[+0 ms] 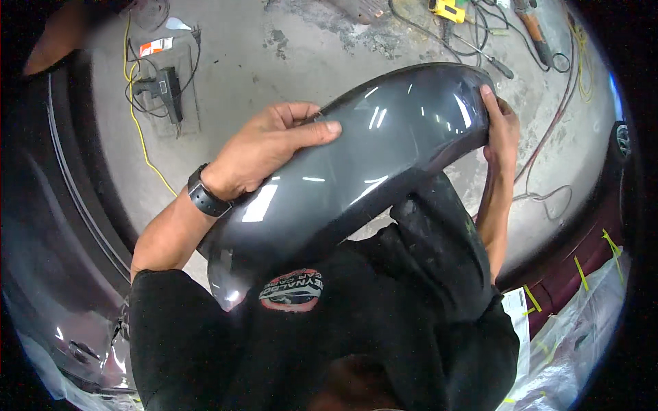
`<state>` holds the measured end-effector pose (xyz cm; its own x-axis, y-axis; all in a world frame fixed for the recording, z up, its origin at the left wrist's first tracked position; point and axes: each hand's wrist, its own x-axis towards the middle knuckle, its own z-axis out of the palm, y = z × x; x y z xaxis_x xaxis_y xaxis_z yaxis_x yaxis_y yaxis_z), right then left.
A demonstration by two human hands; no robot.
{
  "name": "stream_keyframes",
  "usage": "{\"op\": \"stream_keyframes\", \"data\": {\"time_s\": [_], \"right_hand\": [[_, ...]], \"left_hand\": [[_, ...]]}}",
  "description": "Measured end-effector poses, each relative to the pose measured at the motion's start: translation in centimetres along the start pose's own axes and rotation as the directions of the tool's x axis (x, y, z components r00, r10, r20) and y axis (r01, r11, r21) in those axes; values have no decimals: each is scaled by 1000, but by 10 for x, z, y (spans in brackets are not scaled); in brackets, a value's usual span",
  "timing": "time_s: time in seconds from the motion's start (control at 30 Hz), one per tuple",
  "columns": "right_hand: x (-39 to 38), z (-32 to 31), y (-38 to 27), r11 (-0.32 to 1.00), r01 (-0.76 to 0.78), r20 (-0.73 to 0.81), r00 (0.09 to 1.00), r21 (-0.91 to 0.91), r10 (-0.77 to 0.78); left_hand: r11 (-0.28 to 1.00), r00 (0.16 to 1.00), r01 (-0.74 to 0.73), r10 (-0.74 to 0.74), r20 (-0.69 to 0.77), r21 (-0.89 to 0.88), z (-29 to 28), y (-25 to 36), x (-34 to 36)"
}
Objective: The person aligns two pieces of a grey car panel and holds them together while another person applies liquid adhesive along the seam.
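A long, curved, glossy dark grey body panel [363,157] lies across the front of my body, held up above the floor and tilted, its right end higher in the picture and its lower left end near my left sleeve. My left hand [267,144], with a black watch [209,195] on the wrist, grips the panel's upper edge left of middle, thumb on the glossy face and fingers curled over the rim. My right hand [500,123] holds the panel's right end, thumb on top and fingers partly hidden behind it.
On the grey concrete floor [274,68] lie a black corded tool [164,92], a yellow cord [147,157], a yellow tool [445,9] and hoses [548,137]. A dark panel [75,192] curves along the left; a maroon panel [562,288] with tape and plastic sheeting sits at right.
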<state>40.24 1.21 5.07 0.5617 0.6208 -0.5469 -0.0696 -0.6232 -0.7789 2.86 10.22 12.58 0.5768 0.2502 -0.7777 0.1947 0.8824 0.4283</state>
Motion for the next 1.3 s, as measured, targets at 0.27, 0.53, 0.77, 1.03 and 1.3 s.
{"op": "stream_keyframes", "data": {"time_s": [0.27, 0.53, 0.77, 1.03, 1.3], "right_hand": [[-2, -4, -3, 999, 34, 22, 999, -6, -33], [1, -10, 2, 999, 35, 1, 999, 38, -35], [-9, -16, -9, 999, 37, -54, 998, -17, -37], [-10, -14, -11, 998, 29, -32, 999, -55, -31], [-2, -4, -14, 990, -5, 8, 1000, -143, 6]], "left_hand": [[996, 985, -72, 80, -155, 56, 11, 0, -11], [982, 960, -111, 146, -238, 152, 6, 3, -7], [974, 965, -149, 181, -188, 173, 4, 14, -13], [939, 969, -115, 177, -170, 324, 13, 20, -20], [912, 939, -134, 242, -244, 387, 3, 9, -12]]}}
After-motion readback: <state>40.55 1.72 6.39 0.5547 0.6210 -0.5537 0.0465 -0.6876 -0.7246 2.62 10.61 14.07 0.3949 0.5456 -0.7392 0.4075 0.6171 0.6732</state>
